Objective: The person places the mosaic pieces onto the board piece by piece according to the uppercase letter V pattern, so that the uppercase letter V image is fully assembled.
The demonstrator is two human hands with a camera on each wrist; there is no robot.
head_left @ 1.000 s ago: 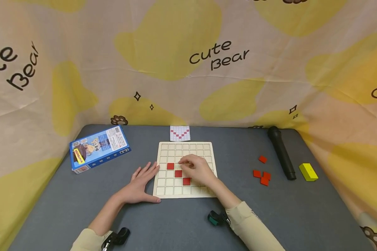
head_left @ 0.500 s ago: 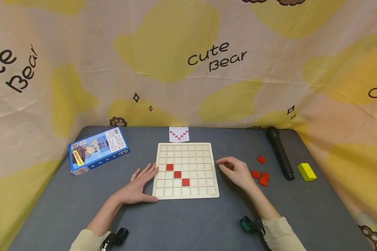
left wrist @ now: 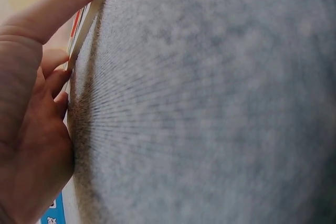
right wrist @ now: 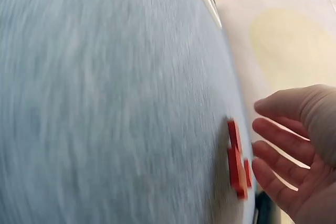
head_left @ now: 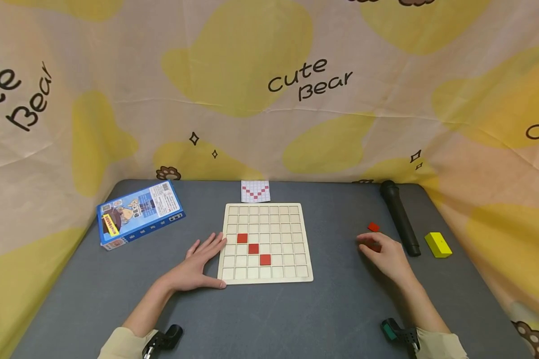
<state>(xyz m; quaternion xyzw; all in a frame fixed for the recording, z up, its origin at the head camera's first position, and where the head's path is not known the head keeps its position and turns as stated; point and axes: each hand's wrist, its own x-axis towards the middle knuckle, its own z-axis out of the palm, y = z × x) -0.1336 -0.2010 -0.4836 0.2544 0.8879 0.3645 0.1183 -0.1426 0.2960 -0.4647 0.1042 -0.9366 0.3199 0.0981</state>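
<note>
A cream wooden grid board (head_left: 283,239) lies in the middle of the table, with red square tiles (head_left: 253,249) set in three of its cells on a diagonal. My left hand (head_left: 198,267) rests spread along the board's left side, thumb at the near left corner and fingertips at the rim. Off to the right, my right hand (head_left: 388,258) hovers over loose red tiles. In the right wrist view its thumb (right wrist: 283,103) stands apart from the fingers, which hold nothing. Several red tiles (right wrist: 236,163) lie just below those fingertips; one loose tile (head_left: 374,227) shows beyond the hand in the head view.
Behind the board lies a small pattern card (head_left: 255,192) with a V of red squares. A blue box (head_left: 140,214) sits at the back left. On the right are a black microphone (head_left: 401,219) and a yellow block (head_left: 438,245). Patterned cloth (head_left: 233,75) hangs behind the table.
My right hand has left the board and travelled right to the loose tiles, covering most of them in the head view. The left hand has stayed at the board's edge.
</note>
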